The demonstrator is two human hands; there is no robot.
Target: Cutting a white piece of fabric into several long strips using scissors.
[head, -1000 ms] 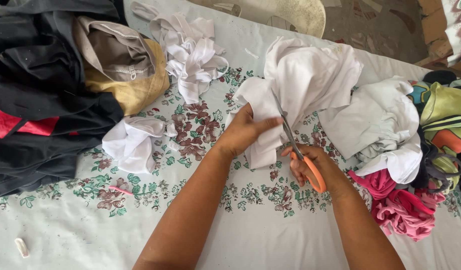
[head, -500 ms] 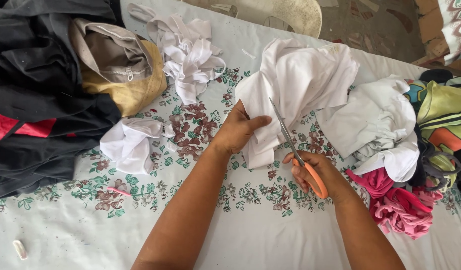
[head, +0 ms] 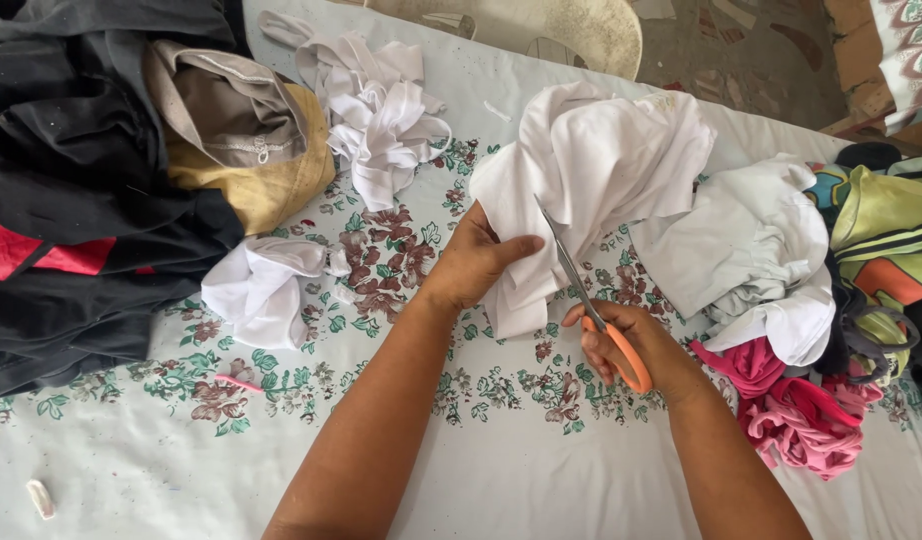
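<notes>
Two hands work over a flowered tablecloth (head: 501, 470), with plenty lying around them. Far left sits a dark heap of black clothing (head: 81, 180) with a tan garment (head: 246, 140) on it, then a small white scrap (head: 261, 285) and a bundle of white strips (head: 381, 115) farther off. Now the left hand (head: 476, 262), fingers pressed together, pinches the near edge of the white cloth (head: 601, 160), which lies bunched at the middle of the table. Soft, light, limp stuff by the look of it, likely to sag and slide unless held taut close beside the blades. Right next to it, the right hand (head: 626, 335) is clenched through the orange-handled scissors (head: 586, 290), blades into the fabric. Farther right lie another white garment (head: 771, 250), a pink pile (head: 796, 415) and colourful clothes (head: 881, 240).
</notes>
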